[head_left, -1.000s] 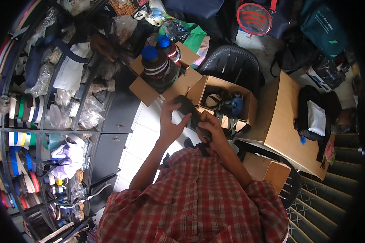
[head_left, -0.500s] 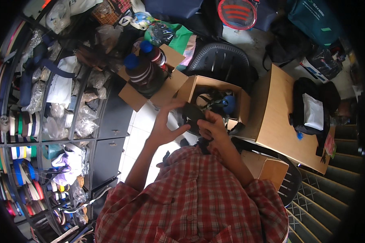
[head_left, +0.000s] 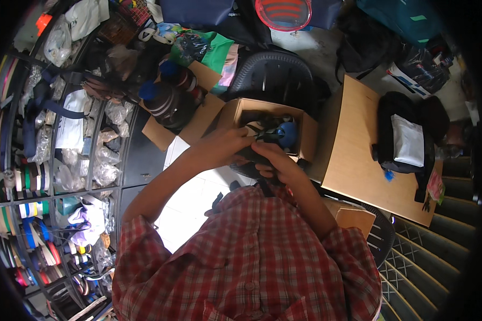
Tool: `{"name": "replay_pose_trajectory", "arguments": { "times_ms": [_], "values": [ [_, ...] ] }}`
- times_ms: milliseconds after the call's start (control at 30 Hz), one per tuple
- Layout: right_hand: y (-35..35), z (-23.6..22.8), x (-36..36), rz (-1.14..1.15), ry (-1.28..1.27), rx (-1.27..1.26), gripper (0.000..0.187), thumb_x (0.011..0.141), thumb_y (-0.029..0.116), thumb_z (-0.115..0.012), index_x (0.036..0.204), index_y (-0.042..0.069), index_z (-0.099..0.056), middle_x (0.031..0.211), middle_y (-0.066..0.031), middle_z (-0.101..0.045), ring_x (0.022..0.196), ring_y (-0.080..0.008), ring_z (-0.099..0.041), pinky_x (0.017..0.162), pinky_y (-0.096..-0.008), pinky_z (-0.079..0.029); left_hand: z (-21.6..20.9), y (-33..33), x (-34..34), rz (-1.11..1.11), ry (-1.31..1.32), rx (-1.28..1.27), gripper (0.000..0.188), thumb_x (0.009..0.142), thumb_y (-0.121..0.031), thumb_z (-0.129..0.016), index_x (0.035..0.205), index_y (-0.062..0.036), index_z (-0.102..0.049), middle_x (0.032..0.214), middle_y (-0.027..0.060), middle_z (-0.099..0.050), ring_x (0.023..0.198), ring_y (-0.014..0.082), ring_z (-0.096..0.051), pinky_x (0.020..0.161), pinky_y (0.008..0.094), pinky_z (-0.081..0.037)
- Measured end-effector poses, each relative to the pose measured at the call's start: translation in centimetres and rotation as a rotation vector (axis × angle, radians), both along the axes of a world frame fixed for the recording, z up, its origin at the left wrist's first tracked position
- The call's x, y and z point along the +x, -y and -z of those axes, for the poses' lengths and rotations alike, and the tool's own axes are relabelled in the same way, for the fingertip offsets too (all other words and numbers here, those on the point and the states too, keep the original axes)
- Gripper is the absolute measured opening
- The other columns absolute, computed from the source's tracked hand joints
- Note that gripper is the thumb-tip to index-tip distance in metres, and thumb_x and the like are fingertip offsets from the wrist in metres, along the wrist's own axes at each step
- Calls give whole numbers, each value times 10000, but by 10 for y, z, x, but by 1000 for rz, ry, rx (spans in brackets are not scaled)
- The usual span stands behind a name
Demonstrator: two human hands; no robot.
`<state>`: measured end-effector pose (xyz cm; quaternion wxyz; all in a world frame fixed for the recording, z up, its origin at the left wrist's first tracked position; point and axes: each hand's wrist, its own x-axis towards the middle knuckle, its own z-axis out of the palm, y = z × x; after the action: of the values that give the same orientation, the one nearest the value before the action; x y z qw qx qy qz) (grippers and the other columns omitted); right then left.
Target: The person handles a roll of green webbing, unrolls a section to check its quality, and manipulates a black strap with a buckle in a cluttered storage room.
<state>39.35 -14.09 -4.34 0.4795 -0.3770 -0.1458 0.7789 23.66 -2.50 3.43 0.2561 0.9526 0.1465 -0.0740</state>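
White tile floor (head_left: 198, 200) shows beneath the arms. Dark shelves (head_left: 116, 193) packed with tape rolls and plastic bags fill the left side of the room; a wooden table (head_left: 359, 166) stands at right.

Counted: two black chairs, one beyond the hands (head_left: 273, 75), one at lower right (head_left: 381, 239); three cartons, one holding two blue-capped bottles (head_left: 167, 107), one with a blue object (head_left: 287, 134) among dark things, one by the lower chair (head_left: 356, 218). One black bag (head_left: 385, 120) and one silver packet (head_left: 408, 142) lie on the table.

One dark item (head_left: 250, 154) sits between the hands, at the middle carton's near side. The right hand (head_left: 280, 163) curls its fingers around it; the left hand (head_left: 231, 145) is beside it, its grip hidden.
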Motion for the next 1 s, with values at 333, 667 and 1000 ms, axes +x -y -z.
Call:
{"name": "replay_pose_trajectory", "arguments": {
  "times_ms": [333, 667, 1000],
  "values": [
    [11, 24, 68, 97, -231, 70, 222, 946, 284, -574, 913, 67, -538, 724, -25, -592, 398, -37, -318, 354, -206, -240, -3, -4, 60, -66, 175, -355, 679, 710, -107, -786, 1320, -133, -490, 1149, 132, -622, 1034, 314, -614, 846, 388, -489],
    [17, 26, 88, 37, 114, 174, 330, 969, 367, -541, 982, 42, -592, 625, 0, -531, 411, -42, -358, 360, -198, -241, -2, 6, 95, 101, 57, -199, 605, 739, -16, -726, 1294, -113, -508, 1107, 150, -636, 1029, 341, -615, 857, 415, -487],
    [12, 29, 118, 123, -139, 218, 335, 970, 372, -526, 1049, 51, -576, 786, -42, -583, 510, -77, -430, 420, -230, -285, 33, -3, 99, -282, 267, -546, 496, 781, -141, -754, 1215, -10, -554, 1091, 144, -632, 919, 186, -619, 709, 316, -485]
  ]
}}
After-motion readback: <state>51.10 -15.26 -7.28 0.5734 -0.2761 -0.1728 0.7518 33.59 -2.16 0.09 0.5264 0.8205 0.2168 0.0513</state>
